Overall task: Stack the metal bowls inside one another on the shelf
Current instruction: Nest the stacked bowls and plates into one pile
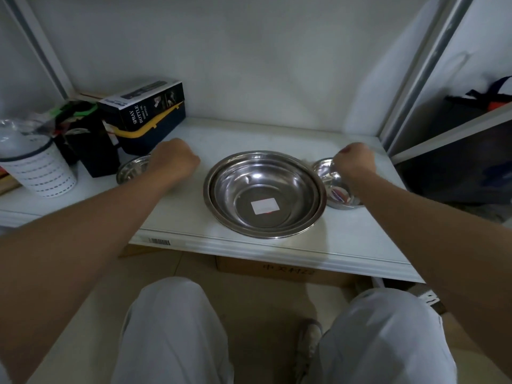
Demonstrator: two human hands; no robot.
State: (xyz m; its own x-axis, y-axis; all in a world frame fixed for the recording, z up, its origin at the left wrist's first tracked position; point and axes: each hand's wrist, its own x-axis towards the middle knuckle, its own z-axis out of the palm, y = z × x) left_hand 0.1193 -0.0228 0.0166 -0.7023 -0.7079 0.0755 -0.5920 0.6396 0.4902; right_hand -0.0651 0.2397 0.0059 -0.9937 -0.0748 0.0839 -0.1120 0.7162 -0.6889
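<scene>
Pale grey trousers point(171, 328) fill the bottom of my view, knees apart, one shoe point(309, 342) on the tiled floor between them. Just past my knees a cardboard box point(277, 270) sits tucked under the shelf. The white shelf point(277, 246) has its front lip running across in front of me, with a barcode sticker point(159, 241) near its left end. Close to that lip, in the middle, sits the big metal bowl stack point(264, 194): a double rim shows, one bowl nested in another, with a white label square on the bottom. There is bare shelf all round it, the widest stretch behind it up to the back wall.

Both my forearms reach in from the lower corners, passing either side of the stack without touching it. My left hand point(173, 159) is curled knuckles-up at the rim of the small left bowl point(131, 169); fingers are hidden, so I cannot tell whether I've got hold of it. My right hand point(353, 162) is curled the same way over the small right bowl point(336, 187), which lies just beside the stack's right rim; grip not visible either.

The left side is crowded: a white perforated canister point(41, 169), a dark holder point(91, 145), and a spray bottle box point(144, 105) resting on a navy and yellow case point(151, 134). On the right, a grey upright post point(424, 73) bounds the shelf.
</scene>
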